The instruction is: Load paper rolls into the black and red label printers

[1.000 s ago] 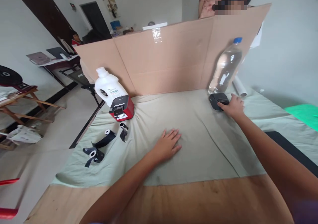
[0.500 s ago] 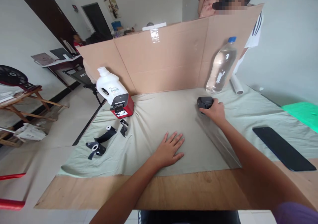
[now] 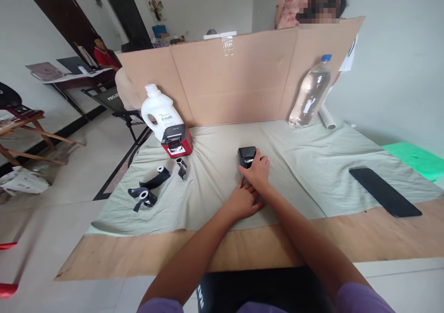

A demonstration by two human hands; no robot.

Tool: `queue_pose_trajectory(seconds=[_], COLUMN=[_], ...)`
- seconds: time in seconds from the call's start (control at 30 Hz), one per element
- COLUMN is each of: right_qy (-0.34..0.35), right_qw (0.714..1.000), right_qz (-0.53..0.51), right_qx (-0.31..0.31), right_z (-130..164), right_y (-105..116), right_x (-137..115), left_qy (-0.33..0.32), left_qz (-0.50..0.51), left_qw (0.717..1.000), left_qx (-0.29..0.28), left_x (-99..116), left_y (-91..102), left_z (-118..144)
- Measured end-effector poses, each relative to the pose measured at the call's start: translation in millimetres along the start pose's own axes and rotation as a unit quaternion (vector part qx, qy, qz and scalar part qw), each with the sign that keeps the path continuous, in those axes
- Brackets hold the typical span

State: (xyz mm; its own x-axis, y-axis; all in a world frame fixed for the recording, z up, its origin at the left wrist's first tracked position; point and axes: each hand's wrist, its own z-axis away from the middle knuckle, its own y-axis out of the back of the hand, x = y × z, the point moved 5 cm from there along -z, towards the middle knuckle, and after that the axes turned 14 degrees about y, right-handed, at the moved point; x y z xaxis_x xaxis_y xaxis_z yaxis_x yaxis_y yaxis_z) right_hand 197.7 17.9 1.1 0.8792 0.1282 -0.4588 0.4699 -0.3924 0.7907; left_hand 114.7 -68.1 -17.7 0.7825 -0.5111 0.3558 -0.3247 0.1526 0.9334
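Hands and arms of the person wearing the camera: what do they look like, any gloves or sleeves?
Both are bare: no gloves, rings, watch or bracelets show on the left hand or right hand. The forearms are uncovered, with short purple sleeves at the bottom edge.

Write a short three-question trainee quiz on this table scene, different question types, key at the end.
1. True or false: the right hand rests on the small black device.
2. What stands directly behind the red printer? A) white jug B) water bottle C) phone
3. Fill in: the left hand lies flat on the ____ cloth.

Key: 1 true; 2 A, the white jug; 3 green.
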Motion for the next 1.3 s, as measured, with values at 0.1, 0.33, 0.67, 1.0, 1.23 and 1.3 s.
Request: queue_pose_trajectory(seconds=[0.1,0.33,0.67,1.0,1.23,1.3], right_qy=[0.012,0.046,0.127,0.124,0.117,0.124], right_qw=[1.000,0.987,0.957,0.958,0.964,0.964], right_qz=[-0.015,-0.151,-0.259,-0.259,-0.235,-0.229], right_qx=[0.007,0.024,0.003,-0.024,-0.038,-0.044], right_z=[3.0,-28.4,-47.2,-44.9,-44.2,-44.2], right_y=[-2.6,8.9,-12.8,-15.9,-15.1,-15.0], right_x=[-0.2,43.3,79.1,81.5,78.5,77.2], left_qy=[-0.003,-0.026,0.158,0.375,0.354,0.357], left_qz=[0.001,-0.005,0.247,0.333,0.390,0.396], left_qw=[1.000,1.000,0.939,0.865,0.848,0.843], left_qx=[0.000,-0.008,0.178,-0.007,-0.047,-0.065], left_x=[0.1,-2.4,-49.3,-137.7,-143.2,-142.5], left_y=[0.7,7.7,80.5,66.1,50.7,50.9], left_z=[0.5,0.0,-25.3,-111.5,-110.1,-108.4])
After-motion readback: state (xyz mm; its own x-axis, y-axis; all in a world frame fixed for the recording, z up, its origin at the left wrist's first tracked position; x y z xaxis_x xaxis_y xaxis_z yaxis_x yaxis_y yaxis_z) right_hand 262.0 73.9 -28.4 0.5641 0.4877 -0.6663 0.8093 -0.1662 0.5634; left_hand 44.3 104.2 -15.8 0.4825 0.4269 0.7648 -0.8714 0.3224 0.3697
